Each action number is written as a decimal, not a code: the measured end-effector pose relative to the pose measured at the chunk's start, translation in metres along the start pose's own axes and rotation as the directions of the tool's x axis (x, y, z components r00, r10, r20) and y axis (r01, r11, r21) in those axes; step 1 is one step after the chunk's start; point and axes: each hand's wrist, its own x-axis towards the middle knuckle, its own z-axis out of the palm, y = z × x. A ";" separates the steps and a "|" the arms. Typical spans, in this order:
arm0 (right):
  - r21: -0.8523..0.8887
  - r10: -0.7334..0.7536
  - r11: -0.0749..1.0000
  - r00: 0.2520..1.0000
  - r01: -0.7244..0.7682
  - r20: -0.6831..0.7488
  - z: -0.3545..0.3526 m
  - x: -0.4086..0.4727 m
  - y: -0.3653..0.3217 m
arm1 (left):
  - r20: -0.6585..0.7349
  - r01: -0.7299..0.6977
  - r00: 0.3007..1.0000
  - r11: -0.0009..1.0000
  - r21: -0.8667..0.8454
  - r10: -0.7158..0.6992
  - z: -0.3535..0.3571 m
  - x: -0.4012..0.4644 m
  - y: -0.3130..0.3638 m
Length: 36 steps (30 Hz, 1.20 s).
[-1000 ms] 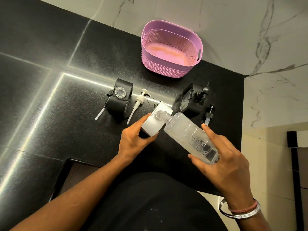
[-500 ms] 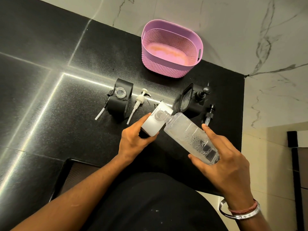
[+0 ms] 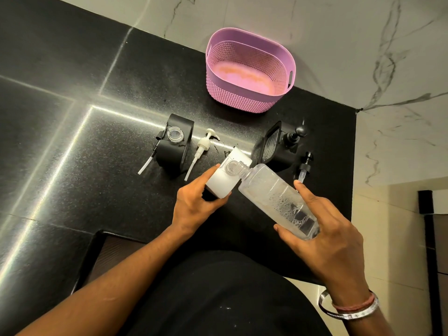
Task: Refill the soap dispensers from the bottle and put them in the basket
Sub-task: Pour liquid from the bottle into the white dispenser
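- Left hand [image 3: 194,204] grips the white dispenser [image 3: 228,177] on the bench [image 3: 72,141].
- Right hand [image 3: 324,236] holds the tilted clear bottle [image 3: 276,197], mouth at the dispenser's neck, seemingly touching.

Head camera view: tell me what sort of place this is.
Probably a home bathroom or kitchen counter. A polished black stone countertop meets white marble-look wall tiles, and on it stand soap dispensers with their pumps removed beside a pink plastic basket.
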 end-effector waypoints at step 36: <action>0.008 -0.009 1.000 1.000 0.009 -0.003 0.000 0.000 0.001 | -0.093 -0.088 0.991 0.995 0.054 0.093 0.000 0.004 0.001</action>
